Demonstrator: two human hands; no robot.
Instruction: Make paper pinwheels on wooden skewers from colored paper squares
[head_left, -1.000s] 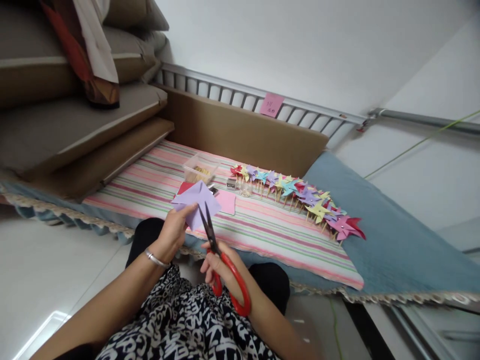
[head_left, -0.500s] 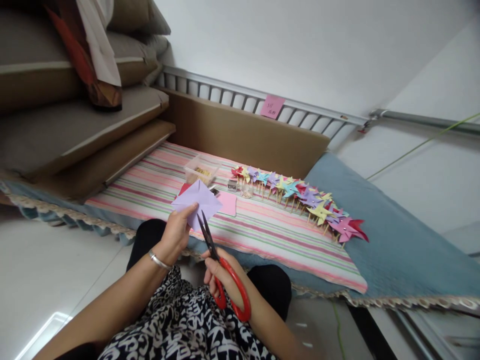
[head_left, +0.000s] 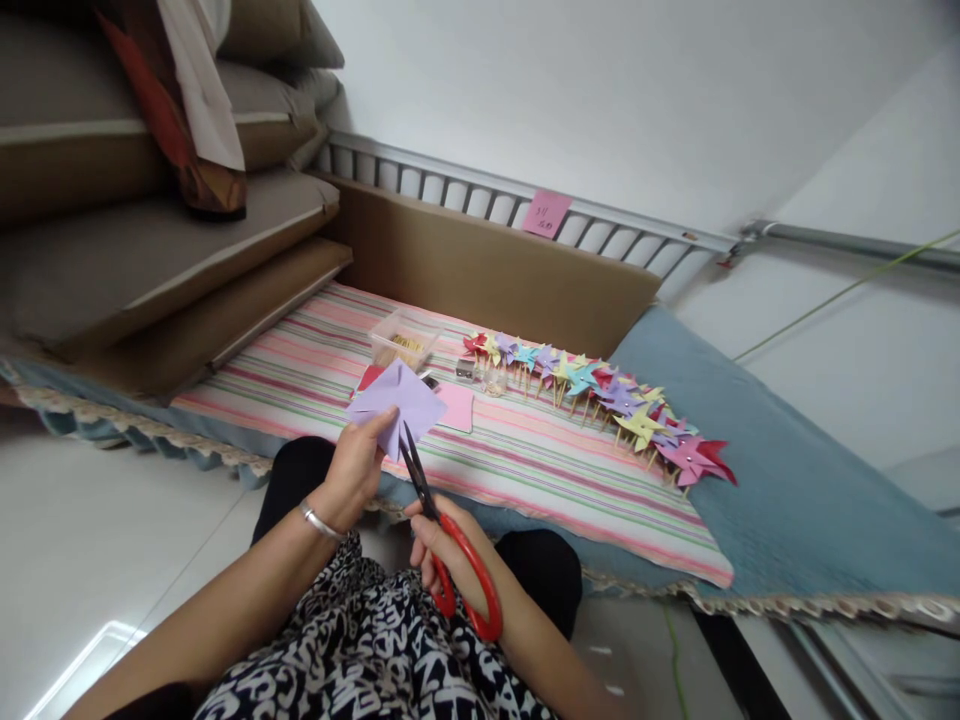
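My left hand [head_left: 358,462] pinches a square of purple paper [head_left: 411,398] between thumb and fingers, turned so a corner points up. Slits or creases run in from its corners. In my right hand [head_left: 450,550] is a pair of scissors [head_left: 482,580] with red handles and dark blades. The blade tips are at the lower edge of the paper, close to my left thumb. Under and behind the paper, part of a red sheet [head_left: 370,377] and a pink sheet [head_left: 455,407] show on the striped cloth.
A clear plastic box [head_left: 405,338] holds small yellowish sticks. Paper pinwheels [head_left: 585,378] on sticks line the right side of the striped cloth [head_left: 525,480]. A small jar [head_left: 495,380] stands near them. Stacked cushions [head_left: 165,240] rise at the left.
The purple paper has turned slightly in my left hand. The scissor blades have drawn closer together, and their tips sit slightly farther right.
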